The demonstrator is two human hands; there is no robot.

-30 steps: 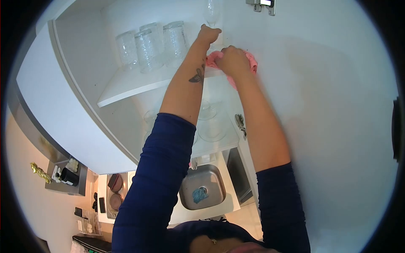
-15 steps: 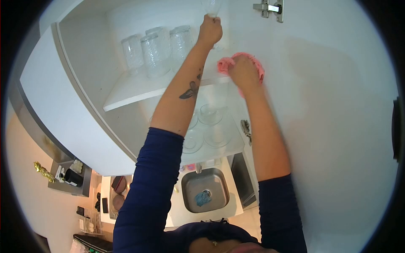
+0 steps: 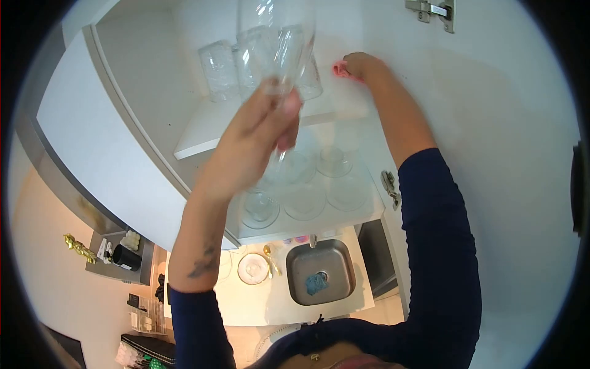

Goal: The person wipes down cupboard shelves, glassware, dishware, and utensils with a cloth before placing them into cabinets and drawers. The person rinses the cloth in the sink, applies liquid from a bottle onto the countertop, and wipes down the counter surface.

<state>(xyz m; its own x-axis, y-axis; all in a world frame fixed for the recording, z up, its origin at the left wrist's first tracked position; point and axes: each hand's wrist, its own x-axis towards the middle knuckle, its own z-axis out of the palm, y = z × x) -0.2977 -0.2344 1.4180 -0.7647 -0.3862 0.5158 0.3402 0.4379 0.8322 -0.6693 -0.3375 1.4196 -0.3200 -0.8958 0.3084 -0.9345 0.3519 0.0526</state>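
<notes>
A clear stemmed glass (image 3: pixel 276 43) is in my left hand (image 3: pixel 255 135), its fingers wrapped round the stem, close to the camera and in front of the cabinet. My right hand (image 3: pixel 362 64) is closed on a pink cloth (image 3: pixel 342 69) on the right part of the upper shelf (image 3: pixel 206 132). Behind the held glass, several textured tumblers (image 3: pixel 219 71) stand upside down on that shelf. Clear glassware (image 3: pixel 260 208) stands on the lower shelf.
The open cabinet door (image 3: pixel 504 184) fills the right side, with a hinge (image 3: pixel 389 187) at its edge. Below are a steel sink (image 3: pixel 295 264) with a blue cloth (image 3: pixel 316 283) and a plate (image 3: pixel 253 269) on the counter (image 3: pixel 246 310).
My left hand has drawn the stemmed glass off the upper shelf, down and toward the camera. My right hand has moved with the pink cloth further into the shelf.
</notes>
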